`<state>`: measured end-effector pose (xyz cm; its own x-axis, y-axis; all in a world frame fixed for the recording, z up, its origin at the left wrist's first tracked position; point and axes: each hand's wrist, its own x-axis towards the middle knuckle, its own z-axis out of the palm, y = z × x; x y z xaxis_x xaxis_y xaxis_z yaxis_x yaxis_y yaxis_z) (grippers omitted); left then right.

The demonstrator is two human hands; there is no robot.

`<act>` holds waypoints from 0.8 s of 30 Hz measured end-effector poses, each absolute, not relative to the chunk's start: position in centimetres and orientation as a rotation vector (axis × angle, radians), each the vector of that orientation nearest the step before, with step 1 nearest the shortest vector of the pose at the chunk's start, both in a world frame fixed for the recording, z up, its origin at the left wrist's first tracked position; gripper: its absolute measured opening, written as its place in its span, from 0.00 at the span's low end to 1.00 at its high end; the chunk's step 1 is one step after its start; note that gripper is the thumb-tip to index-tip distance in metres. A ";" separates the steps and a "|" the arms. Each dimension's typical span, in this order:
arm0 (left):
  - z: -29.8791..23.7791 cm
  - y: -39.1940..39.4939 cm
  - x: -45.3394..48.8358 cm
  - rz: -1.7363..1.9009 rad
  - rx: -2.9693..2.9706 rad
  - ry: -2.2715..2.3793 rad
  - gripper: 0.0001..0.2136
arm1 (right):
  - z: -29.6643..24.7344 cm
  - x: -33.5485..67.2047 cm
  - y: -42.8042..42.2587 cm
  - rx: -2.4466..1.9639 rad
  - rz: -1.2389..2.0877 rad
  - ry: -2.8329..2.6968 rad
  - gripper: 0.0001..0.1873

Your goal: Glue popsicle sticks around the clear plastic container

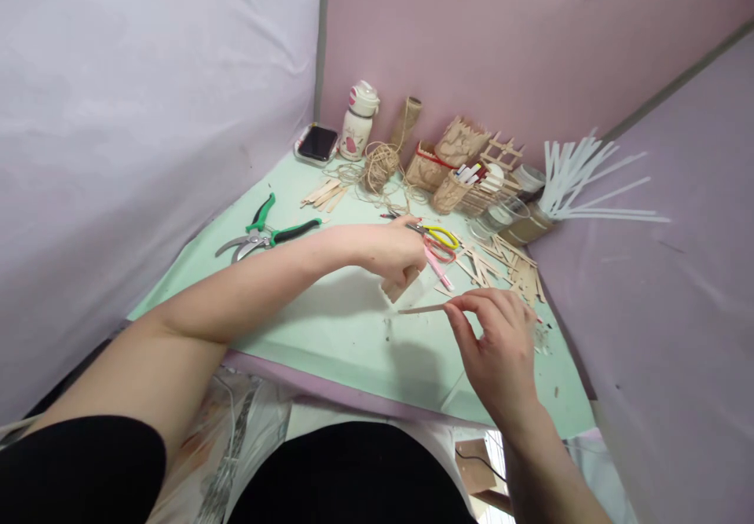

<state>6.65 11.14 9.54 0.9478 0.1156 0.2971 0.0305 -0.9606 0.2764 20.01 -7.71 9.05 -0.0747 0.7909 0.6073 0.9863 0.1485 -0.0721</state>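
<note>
My left hand [396,249] reaches across the pale green table [330,327], fingers curled round a small tan block [400,283] that shows under the palm; its fingertips are close to the yellow-handled scissors [439,235]. My right hand [498,343] pinches one end of a thin wooden stick [421,309], held flat just above the table and pointing left toward the block. A pink-handled tool [439,261] lies between the two hands.
Green-handled pliers [265,235] lie at the left. At the back stand a phone [318,144], a bottle [358,123], a twine ball [380,166], baskets [451,166] and a jar with white strips [565,194]. Loose wooden sticks [506,265] pile at the right. Cloth walls enclose the table.
</note>
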 end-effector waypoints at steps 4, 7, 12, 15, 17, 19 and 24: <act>10.1 11.0 6.8 0.118 2.876 -0.060 0.09 | 8.6 20.5 -7.3 -1.638 -0.518 -1.958 0.07; 10.1 11.0 6.9 0.105 2.897 -0.012 0.07 | 8.2 20.7 -6.9 -1.614 -0.498 -1.990 0.06; 9.5 11.2 7.2 0.130 2.905 -0.011 0.05 | 7.9 20.7 -6.3 -1.572 -0.479 -2.026 0.06; 9.2 11.4 7.3 0.186 2.899 -0.003 0.04 | 7.7 20.8 -6.1 -1.578 -0.488 -2.028 0.06; 9.1 11.4 7.3 0.211 2.890 -0.001 0.04 | 7.6 21.0 -6.0 -1.585 -0.483 -2.033 0.06; 9.0 11.4 7.3 0.211 2.892 -0.003 0.04 | 7.6 21.1 -5.9 -1.582 -0.478 -2.038 0.06; 9.1 11.3 7.3 0.082 2.902 0.015 0.06 | 7.5 21.1 -5.7 -1.570 -0.490 -2.047 0.06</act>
